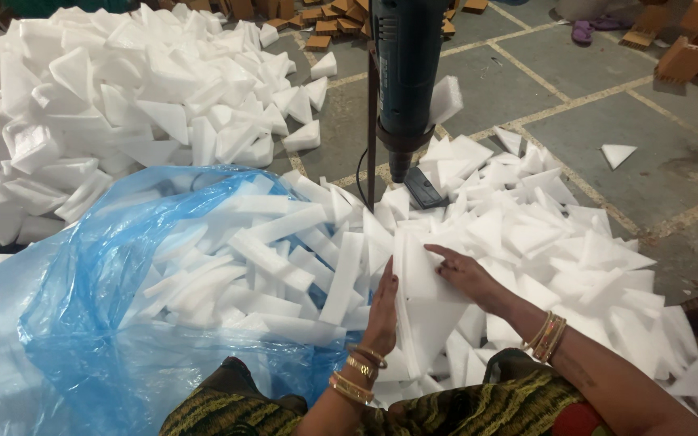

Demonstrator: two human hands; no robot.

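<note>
Hidden or cropped from my view: my left hand [383, 311] fingers behind the white foam sheets [423, 303], the dark heat tool [404, 77] top past the upper edge, the blue plastic bag [82, 323] running off left and bottom.

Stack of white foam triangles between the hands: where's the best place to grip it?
Probably by its two long flat faces, the way the left hand and right hand press it now. The stack of white foam triangles stands on edge, tapering downward, so come from both sides near the wide top.
</note>
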